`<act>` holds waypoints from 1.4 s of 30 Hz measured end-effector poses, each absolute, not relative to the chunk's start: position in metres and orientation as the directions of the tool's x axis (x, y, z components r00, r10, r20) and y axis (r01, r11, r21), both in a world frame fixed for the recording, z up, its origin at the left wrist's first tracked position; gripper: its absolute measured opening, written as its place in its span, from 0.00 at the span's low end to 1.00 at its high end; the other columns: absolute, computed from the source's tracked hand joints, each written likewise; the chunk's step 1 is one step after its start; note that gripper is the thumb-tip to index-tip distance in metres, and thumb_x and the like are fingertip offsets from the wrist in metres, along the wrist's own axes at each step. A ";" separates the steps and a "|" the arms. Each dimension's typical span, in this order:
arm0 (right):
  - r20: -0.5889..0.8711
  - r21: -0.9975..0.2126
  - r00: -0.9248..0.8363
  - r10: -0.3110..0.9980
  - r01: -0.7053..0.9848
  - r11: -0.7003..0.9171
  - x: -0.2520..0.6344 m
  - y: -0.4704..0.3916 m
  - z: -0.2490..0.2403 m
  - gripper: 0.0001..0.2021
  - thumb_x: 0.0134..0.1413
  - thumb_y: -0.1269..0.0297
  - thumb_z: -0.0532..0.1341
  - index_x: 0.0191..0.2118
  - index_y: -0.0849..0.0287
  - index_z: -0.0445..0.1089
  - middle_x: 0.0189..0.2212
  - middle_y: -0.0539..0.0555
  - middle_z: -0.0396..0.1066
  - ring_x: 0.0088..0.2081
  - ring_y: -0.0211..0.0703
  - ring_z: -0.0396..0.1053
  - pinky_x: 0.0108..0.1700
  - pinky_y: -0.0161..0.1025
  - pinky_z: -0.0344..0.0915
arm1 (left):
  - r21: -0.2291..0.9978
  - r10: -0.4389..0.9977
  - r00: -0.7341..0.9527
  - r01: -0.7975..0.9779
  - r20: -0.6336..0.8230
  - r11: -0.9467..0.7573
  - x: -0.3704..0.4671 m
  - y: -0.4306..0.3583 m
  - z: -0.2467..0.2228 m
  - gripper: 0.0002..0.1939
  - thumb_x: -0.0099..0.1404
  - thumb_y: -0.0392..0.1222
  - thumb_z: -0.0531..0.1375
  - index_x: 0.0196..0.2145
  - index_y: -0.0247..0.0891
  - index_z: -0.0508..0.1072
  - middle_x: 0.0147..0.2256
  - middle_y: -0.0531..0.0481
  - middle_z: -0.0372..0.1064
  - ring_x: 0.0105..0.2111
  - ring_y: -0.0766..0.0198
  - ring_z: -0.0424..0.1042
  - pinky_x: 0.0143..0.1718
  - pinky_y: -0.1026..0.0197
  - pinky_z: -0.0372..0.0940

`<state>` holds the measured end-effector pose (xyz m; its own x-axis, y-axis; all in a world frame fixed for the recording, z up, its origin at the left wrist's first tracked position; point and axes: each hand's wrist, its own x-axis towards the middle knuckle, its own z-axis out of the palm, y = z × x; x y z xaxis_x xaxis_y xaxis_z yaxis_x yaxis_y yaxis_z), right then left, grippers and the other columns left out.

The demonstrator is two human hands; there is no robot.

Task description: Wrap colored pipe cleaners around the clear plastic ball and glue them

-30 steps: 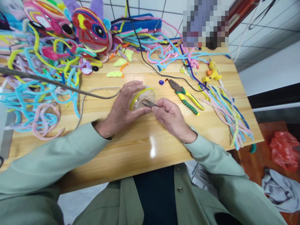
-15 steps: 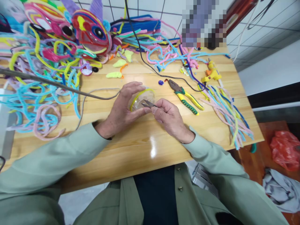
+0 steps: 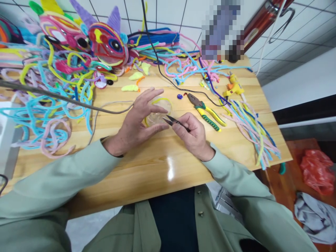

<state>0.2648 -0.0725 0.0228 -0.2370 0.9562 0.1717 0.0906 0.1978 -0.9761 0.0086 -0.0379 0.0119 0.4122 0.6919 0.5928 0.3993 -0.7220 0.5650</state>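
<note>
A clear plastic dome with yellow trim [image 3: 159, 118] lies in front of me, partly hidden by fingers. Around its left side my left hand [image 3: 138, 119] is spread, thumb and index finger apart; whether the fingers touch the dome is hard to tell. My right hand [image 3: 193, 134] grips a pair of small dark scissors [image 3: 173, 120] with pointed blades, their tips aimed left at the dome beside the left thumb. Beyond the right hand lie pliers with yellow and green handles [image 3: 209, 119] and a small blue coil [image 3: 180, 96].
Tangled fuzzy stems [image 3: 56, 108] cover the left, below a decorated mask-like figure [image 3: 109, 43]. Pale yellow fuzzy pieces [image 3: 130, 88] lie behind the dome. A yellow glue gun [image 3: 233, 89] and a stem bundle [image 3: 253, 131] are at right. A dark cable [image 3: 168, 74] crosses the table.
My left fingers have spread wider around the dome. The right hand has drawn slightly right with the scissors, which now show more of their dark length. The view has shifted a little.
</note>
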 end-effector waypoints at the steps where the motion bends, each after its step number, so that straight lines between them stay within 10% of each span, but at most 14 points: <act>1: 0.169 -0.978 -0.211 0.963 0.082 0.190 0.265 -0.071 0.021 0.27 0.74 0.31 0.71 0.39 0.50 0.71 0.23 0.40 0.57 0.25 0.36 0.48 0.30 0.41 0.49 | 0.571 0.702 0.408 0.409 0.583 -0.712 0.009 -0.038 0.013 0.24 0.85 0.67 0.68 0.67 0.53 0.77 0.80 0.42 0.70 0.83 0.37 0.67 0.85 0.23 0.62; 17: 0.107 -0.994 -0.106 0.989 0.021 0.110 0.257 -0.065 0.005 0.30 0.69 0.26 0.72 0.42 0.50 0.73 0.23 0.40 0.58 0.26 0.37 0.50 0.32 0.41 0.50 | 0.509 0.692 0.333 0.490 0.640 -0.707 0.013 -0.032 0.007 0.16 0.91 0.58 0.63 0.49 0.46 0.77 0.72 0.42 0.81 0.72 0.49 0.82 0.72 0.41 0.82; 28: 0.071 -0.996 -0.138 0.988 0.048 0.078 0.252 -0.063 0.006 0.28 0.70 0.27 0.72 0.43 0.49 0.72 0.25 0.41 0.59 0.27 0.39 0.52 0.33 0.42 0.51 | 0.787 0.842 0.052 0.328 0.537 -0.522 0.008 -0.019 -0.008 0.29 0.93 0.70 0.55 0.42 0.44 0.73 0.63 0.54 0.83 0.64 0.53 0.83 0.68 0.30 0.83; 33: 0.063 -0.996 -0.149 0.987 0.057 0.073 0.253 -0.063 0.005 0.27 0.71 0.29 0.72 0.43 0.49 0.71 0.25 0.41 0.58 0.27 0.39 0.52 0.32 0.42 0.51 | 0.880 0.893 0.012 0.164 0.450 -0.446 -0.011 0.011 -0.035 0.32 0.81 0.76 0.71 0.64 0.53 0.70 0.72 0.59 0.71 0.69 0.50 0.78 0.73 0.31 0.78; 37: 0.061 -0.996 -0.138 0.988 0.060 0.070 0.255 -0.062 0.004 0.28 0.70 0.28 0.71 0.42 0.49 0.71 0.24 0.41 0.57 0.27 0.39 0.50 0.32 0.42 0.49 | 0.845 0.866 0.212 0.208 0.454 -0.493 -0.008 0.001 -0.026 0.36 0.88 0.80 0.48 0.66 0.53 0.78 0.75 0.47 0.74 0.75 0.39 0.76 0.80 0.27 0.71; 42: 0.067 -0.996 -0.113 0.991 0.045 0.072 0.257 -0.060 0.005 0.31 0.68 0.24 0.72 0.43 0.49 0.71 0.23 0.40 0.58 0.25 0.38 0.49 0.31 0.42 0.48 | 0.695 0.745 0.453 0.313 0.489 -0.647 -0.001 -0.019 -0.002 0.40 0.79 0.79 0.68 0.73 0.52 0.72 0.79 0.37 0.67 0.82 0.34 0.66 0.84 0.27 0.66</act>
<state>0.2573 -0.0603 0.0049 -0.1131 0.9913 0.0669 0.0446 0.0723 -0.9964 -0.0015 -0.0195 -0.0016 0.4531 0.7451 0.4893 0.3132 -0.6470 0.6952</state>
